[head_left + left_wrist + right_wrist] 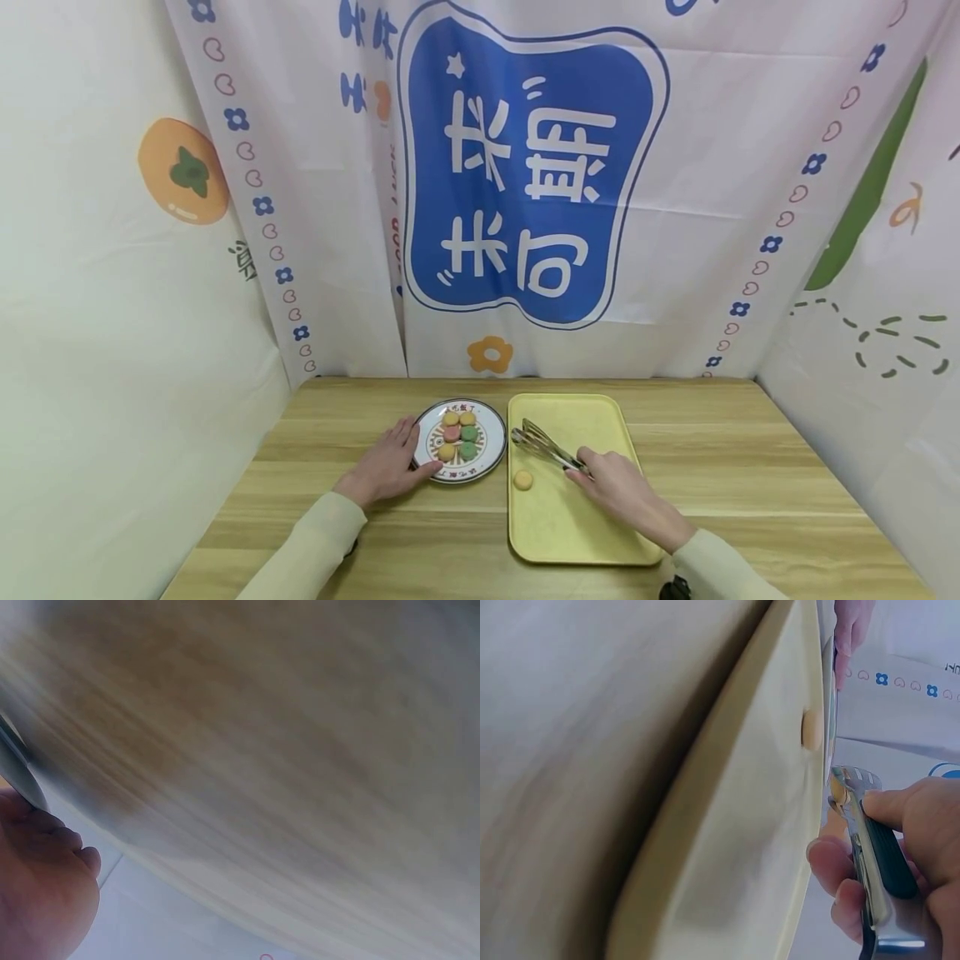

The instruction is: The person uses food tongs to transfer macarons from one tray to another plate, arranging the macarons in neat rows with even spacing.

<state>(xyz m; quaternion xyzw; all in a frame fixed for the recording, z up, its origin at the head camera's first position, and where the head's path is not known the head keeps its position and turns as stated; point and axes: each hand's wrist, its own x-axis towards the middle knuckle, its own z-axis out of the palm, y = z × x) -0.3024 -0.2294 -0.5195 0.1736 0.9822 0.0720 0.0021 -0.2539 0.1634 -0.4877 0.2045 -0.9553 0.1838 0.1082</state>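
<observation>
In the head view my left hand (386, 467) rests against the left rim of a white plate (491, 458), with its thumb along the near edge. Small macarons in yellow, pink and green (468, 451) sit in rows on that plate. My right hand (618, 492) grips metal tongs (551, 452) with dark handle grips, as the right wrist view also shows. The tong tips hover by the left side of a yellow tray (577, 533); whether they pinch anything is unclear. One yellow macaron (522, 480) lies on the tray, nearer to me than the tips.
Plate and tray stand side by side on a wooden table (720, 467). A printed cloth (345, 250) hangs behind the table's far edge, and pale walls (112, 350) close in both sides. The left wrist view holds mostly blurred table surface.
</observation>
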